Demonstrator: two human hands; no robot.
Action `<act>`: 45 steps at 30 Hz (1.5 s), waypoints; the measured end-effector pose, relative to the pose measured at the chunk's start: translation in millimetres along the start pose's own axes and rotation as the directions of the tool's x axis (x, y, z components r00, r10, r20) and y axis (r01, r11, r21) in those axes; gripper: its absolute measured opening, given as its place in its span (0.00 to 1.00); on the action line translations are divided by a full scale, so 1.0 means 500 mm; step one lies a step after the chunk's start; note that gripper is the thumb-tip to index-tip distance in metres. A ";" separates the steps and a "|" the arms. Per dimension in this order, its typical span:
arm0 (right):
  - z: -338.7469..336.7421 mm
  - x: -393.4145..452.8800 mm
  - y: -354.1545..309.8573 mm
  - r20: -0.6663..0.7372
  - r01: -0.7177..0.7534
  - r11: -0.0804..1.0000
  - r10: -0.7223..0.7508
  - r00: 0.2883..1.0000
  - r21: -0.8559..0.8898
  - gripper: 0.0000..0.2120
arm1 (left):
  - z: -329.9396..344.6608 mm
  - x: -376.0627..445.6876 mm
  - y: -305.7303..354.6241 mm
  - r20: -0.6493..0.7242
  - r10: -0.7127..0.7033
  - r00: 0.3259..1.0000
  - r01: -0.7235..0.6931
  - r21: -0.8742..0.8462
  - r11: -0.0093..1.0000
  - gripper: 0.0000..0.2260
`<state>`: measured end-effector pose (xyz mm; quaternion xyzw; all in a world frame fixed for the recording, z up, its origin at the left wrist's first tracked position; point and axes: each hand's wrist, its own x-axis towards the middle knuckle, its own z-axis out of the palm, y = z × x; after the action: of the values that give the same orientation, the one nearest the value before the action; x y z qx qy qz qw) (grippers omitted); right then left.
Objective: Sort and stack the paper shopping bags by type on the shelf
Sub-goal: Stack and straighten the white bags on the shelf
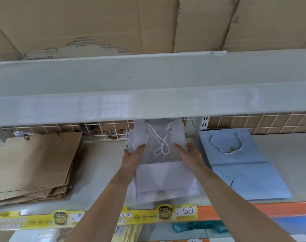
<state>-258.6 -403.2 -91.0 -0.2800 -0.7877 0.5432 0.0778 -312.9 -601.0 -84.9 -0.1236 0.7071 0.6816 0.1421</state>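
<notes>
A flat white paper bag [163, 179] with twisted white rope handles lies in the middle of the pale shelf [99, 173], on top of other white bags. My left hand [133, 154] holds its left edge, thumb on top. My right hand [189, 154] holds its right edge the same way. To the left sits a stack of brown kraft bags [35, 166]. To the right lies a light blue bag [241, 165] with a crown print and a rope handle.
A grey upper shelf board [148, 91] overhangs close above the bags, with cardboard on it. A white wire grid [61, 130] closes the back, more brown bags behind it. A yellow price strip [96, 218] runs along the shelf's front edge.
</notes>
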 end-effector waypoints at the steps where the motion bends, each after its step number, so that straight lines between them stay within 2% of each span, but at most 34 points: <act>1: -0.001 -0.002 -0.002 0.008 0.005 1.000 -0.005 1.000 -0.001 0.16 | 0.001 -0.002 0.000 0.000 0.017 1.000 -0.017 -0.013 1.000 0.27; 6: -0.007 -0.015 -0.003 0.034 0.017 1.000 -0.017 0.999 0.001 0.17 | 0.002 -0.010 -0.003 -0.009 0.044 0.999 -0.044 0.016 0.999 0.35; 10: -0.010 -0.024 0.002 0.039 0.010 1.000 -0.011 0.999 0.017 0.20 | 0.001 -0.019 -0.012 -0.006 0.067 0.998 -0.068 -0.044 0.997 0.30; 13: -0.011 -0.026 0.005 0.041 0.009 1.000 -0.010 0.999 0.014 0.21 | 0.002 -0.021 -0.012 -0.007 0.070 0.998 -0.070 -0.050 0.996 0.33; 20: -0.012 -0.030 0.009 0.087 -0.012 0.999 0.009 0.996 0.033 0.17 | 0.008 -0.010 -0.019 -0.069 0.047 0.996 -0.044 0.050 0.998 0.33; 22: -0.012 -0.032 0.015 0.146 -0.038 0.997 0.027 0.989 0.071 0.21 | 0.009 -0.004 -0.022 -0.090 0.048 0.995 -0.038 0.112 0.993 0.33; 25: -0.011 -0.030 0.023 0.252 -0.046 0.997 0.028 0.967 0.065 0.33 | 0.012 0.003 -0.027 -0.103 0.113 0.988 -0.090 0.205 0.975 0.31; 27: -0.011 -0.025 0.024 0.296 -0.013 0.998 -0.006 0.955 0.063 0.41 | 0.011 0.008 -0.030 -0.110 0.146 0.983 -0.114 0.254 0.961 0.32; 30: -0.014 -0.020 0.029 0.352 0.057 0.998 -0.065 0.934 0.034 0.45 | 0.009 0.021 -0.036 -0.108 0.169 0.980 -0.133 0.284 0.950 0.34; 31: -0.017 -0.019 0.032 0.389 0.081 0.996 -0.085 0.917 0.026 0.50 | 0.008 0.026 -0.037 -0.106 0.178 0.978 -0.141 0.289 0.947 0.34; 33: -0.027 -0.020 0.036 0.478 0.112 0.992 -0.074 0.875 -0.053 0.63 | 0.009 0.036 -0.035 -0.107 0.191 0.976 -0.152 0.298 0.943 0.33; 35: -0.037 -0.020 0.036 0.543 0.135 0.977 -0.025 0.840 -0.164 0.71 | 0.011 0.048 -0.032 -0.102 0.198 0.975 -0.159 0.301 0.940 0.33; 38: -0.035 -0.021 0.038 0.513 0.170 0.957 -0.028 0.858 -0.233 0.71 | 0.010 0.059 -0.033 -0.081 0.215 0.973 -0.178 0.326 0.928 0.33; 42: -0.013 -0.025 0.043 0.424 0.208 0.959 -0.110 0.899 -0.194 0.70 | -0.002 0.062 -0.028 -0.057 0.260 0.964 -0.232 0.299 0.926 0.33; 45: -0.013 -0.024 0.046 0.443 0.235 0.953 -0.132 0.887 -0.188 0.68 | -0.006 0.047 -0.028 -0.029 0.313 0.949 -0.296 0.253 0.921 0.27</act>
<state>-237.7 -398.2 -107.1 -0.0858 -0.8677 0.4833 -0.0785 -329.7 -604.0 -106.5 -0.0172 0.8010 0.5980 0.0240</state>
